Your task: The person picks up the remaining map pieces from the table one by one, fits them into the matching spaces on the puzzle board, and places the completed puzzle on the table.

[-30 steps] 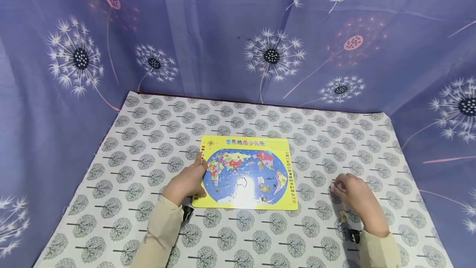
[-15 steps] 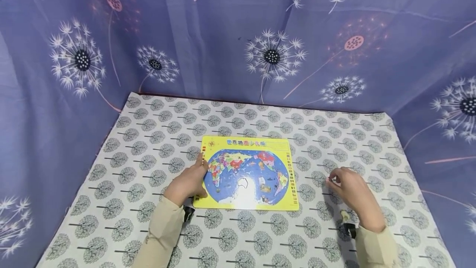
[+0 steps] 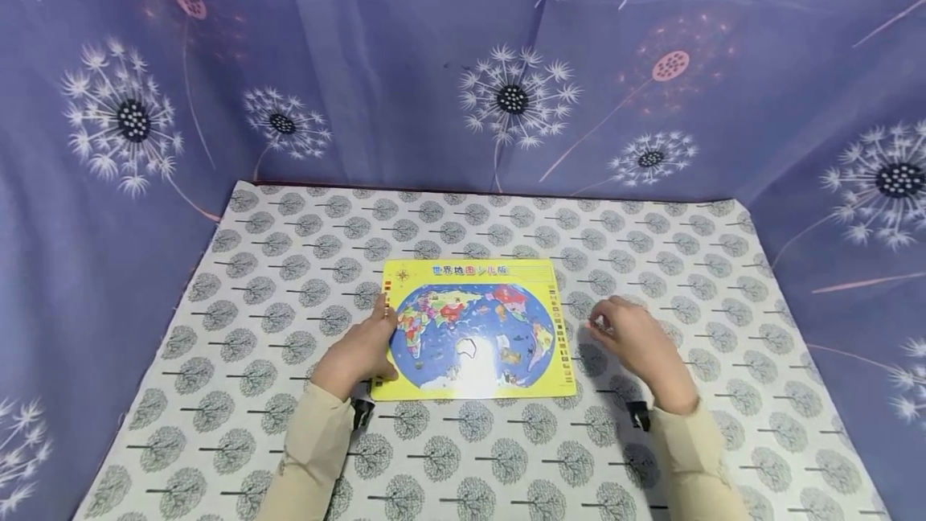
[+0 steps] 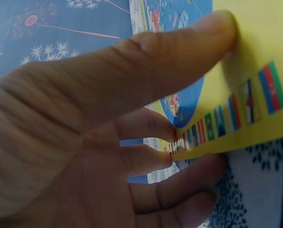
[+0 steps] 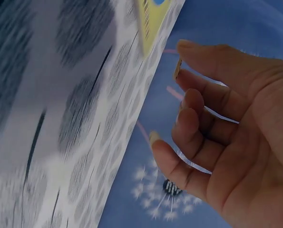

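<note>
A yellow-bordered world map puzzle board (image 3: 560, 376) lies flat on the cloth, with a blue oval map and one pale, dark-outlined gap (image 3: 466, 347) low in its middle. My left hand (image 3: 359, 354) rests across the board's left edge. In the left wrist view its thumb (image 4: 189, 50) lies on the yellow border, and the fingertips meet the edge beside a row of printed flags. To the right of the board, my right hand (image 3: 633, 340) is raised above the cloth. Between thumb and index fingertip it pinches a small thin puzzle piece (image 5: 178, 69), seen edge-on; the piece's face is hidden.
A white cloth (image 3: 289, 457) printed with grey trees covers the table. Purple-blue curtains (image 3: 405, 63) with dandelions stand behind and at both sides. Black wrist straps (image 3: 639, 415) show at the cuffs.
My right hand has moved left and slightly away from me, nearer the board's right edge, still pinching the piece. The left hand keeps its place on the board. The head view has shifted slightly.
</note>
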A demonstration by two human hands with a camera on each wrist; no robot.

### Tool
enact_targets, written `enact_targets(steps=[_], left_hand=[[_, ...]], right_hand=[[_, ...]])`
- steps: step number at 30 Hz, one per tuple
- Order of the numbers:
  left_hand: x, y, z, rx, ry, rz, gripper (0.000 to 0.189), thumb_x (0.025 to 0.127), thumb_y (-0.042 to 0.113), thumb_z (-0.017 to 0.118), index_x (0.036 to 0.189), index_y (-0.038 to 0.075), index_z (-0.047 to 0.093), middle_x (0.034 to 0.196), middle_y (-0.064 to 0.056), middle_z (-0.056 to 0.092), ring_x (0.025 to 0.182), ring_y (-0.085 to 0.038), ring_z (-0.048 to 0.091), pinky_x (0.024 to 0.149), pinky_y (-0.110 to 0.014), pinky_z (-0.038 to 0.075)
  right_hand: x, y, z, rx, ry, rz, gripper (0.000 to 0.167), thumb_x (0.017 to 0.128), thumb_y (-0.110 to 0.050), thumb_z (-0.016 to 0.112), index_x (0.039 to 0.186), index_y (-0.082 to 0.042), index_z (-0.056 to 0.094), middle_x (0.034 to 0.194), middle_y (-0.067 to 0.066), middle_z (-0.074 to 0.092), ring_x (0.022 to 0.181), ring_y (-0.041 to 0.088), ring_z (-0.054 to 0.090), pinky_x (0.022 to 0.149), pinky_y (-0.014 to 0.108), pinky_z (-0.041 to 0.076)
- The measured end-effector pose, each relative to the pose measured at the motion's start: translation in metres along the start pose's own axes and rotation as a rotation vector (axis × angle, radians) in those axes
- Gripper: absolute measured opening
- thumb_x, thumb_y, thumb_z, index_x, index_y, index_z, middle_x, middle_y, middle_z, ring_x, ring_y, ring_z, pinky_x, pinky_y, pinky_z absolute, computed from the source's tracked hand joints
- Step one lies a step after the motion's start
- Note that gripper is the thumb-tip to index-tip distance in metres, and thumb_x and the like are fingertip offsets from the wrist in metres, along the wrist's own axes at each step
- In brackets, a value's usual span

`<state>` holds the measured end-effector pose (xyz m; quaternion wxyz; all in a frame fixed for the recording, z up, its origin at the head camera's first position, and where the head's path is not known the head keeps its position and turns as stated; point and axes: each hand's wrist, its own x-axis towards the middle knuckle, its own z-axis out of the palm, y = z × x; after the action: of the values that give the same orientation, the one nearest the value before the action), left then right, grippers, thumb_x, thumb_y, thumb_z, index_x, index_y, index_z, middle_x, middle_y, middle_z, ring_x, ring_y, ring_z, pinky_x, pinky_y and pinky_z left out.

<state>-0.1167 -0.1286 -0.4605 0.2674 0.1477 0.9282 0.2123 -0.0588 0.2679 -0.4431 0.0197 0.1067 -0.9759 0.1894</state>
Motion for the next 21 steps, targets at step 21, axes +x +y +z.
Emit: enact_targets(steps=[21], left_hand=[[-0.001,0.001,-0.001,-0.01,0.014,-0.007,0.105,0.067,0.005,0.093,0.152,-0.011,0.033,0.165,-0.029,0.003,0.108,-0.046,0.06,0.078,-0.047,0.056]], right_hand=[[0.035,-0.038,0.028,0.02,-0.078,-0.098,0.013,0.078,-0.002,0.083,0.087,-0.005,0.072,0.08,0.0,0.063,0.073,0.016,0.059,0.07,0.036,0.054]])
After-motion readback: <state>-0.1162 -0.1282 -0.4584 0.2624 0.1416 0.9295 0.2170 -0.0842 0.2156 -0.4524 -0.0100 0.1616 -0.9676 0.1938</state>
